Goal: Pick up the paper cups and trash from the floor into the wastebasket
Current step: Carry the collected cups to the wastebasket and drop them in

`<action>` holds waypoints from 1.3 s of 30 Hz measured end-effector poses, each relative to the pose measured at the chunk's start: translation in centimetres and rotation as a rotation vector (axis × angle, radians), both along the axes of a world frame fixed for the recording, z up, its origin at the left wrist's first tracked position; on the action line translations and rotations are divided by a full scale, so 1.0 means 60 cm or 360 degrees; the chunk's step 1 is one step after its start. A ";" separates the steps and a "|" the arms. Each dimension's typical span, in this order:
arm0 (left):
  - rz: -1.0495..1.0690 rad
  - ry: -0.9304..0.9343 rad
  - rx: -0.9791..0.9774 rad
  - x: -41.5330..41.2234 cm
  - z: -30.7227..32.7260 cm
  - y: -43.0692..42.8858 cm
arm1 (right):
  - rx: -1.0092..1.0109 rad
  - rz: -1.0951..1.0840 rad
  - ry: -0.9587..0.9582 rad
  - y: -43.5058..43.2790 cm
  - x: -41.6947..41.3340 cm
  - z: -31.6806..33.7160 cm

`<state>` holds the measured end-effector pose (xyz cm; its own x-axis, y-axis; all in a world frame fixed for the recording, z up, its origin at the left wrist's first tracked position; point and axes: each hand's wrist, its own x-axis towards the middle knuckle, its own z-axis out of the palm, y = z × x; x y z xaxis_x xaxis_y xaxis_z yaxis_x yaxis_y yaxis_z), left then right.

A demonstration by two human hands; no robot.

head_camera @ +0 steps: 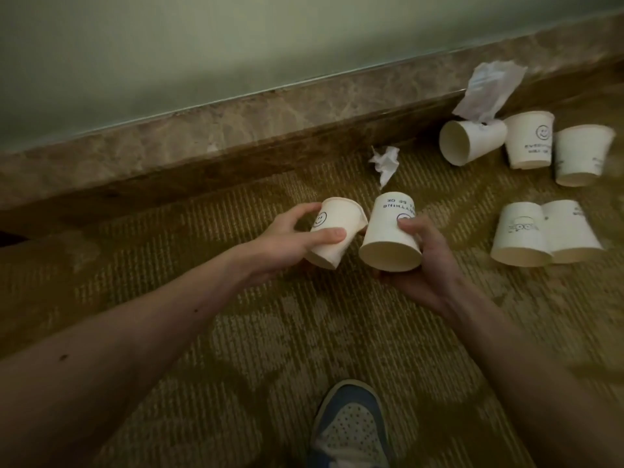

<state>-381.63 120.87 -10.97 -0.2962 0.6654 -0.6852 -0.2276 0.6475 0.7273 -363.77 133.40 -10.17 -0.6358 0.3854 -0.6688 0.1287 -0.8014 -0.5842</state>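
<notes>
Head view showed your left hand (287, 243) and right hand (418, 261) each gripping one white paper cup, five white paper cups (521, 236), a crumpled white tissue (385, 162) and no wastebasket visible.

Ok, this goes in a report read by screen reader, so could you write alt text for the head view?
A left hand and right hand each hold a white paper cup above patterned carpet. Five more cups and crumpled paper lie near the baseboard.

"BE OK" (inverted) on cup (391, 231)
</notes>
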 end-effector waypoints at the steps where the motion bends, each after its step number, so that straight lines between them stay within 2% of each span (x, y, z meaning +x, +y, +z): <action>1: -0.0017 -0.0047 0.0007 0.002 0.000 0.007 | -0.0024 -0.0013 0.0034 0.003 0.003 0.003; 7: -0.0094 -0.0223 -0.0011 0.019 0.005 0.047 | 0.0054 -0.0084 0.0140 0.024 0.020 0.012; 12: -0.0187 -0.0450 0.0044 0.043 0.001 0.071 | 0.0186 -0.0105 0.0096 0.042 0.026 0.018; 18: -0.0241 -0.0484 0.0039 0.069 -0.007 0.092 | 0.0283 -0.0095 -0.0017 0.074 0.037 0.012; 21: -0.0376 -0.0183 -0.0043 0.071 -0.003 0.112 | 0.0308 -0.0031 -0.0096 0.093 0.041 0.009; 24: -0.0330 0.0455 -0.0080 0.066 -0.006 0.147 | 0.0355 0.0008 -0.0168 0.109 0.046 0.003; 26: -0.0234 0.0954 0.0009 0.054 -0.014 0.172 | 0.0379 0.0025 -0.0199 0.116 0.049 -0.002; 28: -0.0271 0.1306 0.0100 0.041 -0.015 0.194 | 0.0397 0.0022 -0.0220 0.121 0.053 -0.008; 31: -0.0626 0.1358 0.0193 0.025 -0.024 0.224 | 0.0442 0.0059 -0.0292 0.122 0.059 -0.015; 33: -0.0967 0.1340 0.0146 0.015 -0.032 0.246 | 0.0434 0.0068 -0.0300 0.123 0.065 -0.017; 36: -0.1245 0.1379 0.0045 0.006 -0.044 0.273 | 0.0457 0.0113 -0.0332 0.123 0.072 -0.016; 39: -0.1341 0.1695 0.0151 0.010 -0.058 0.275 | 0.0483 0.0126 -0.0333 0.122 0.078 -0.014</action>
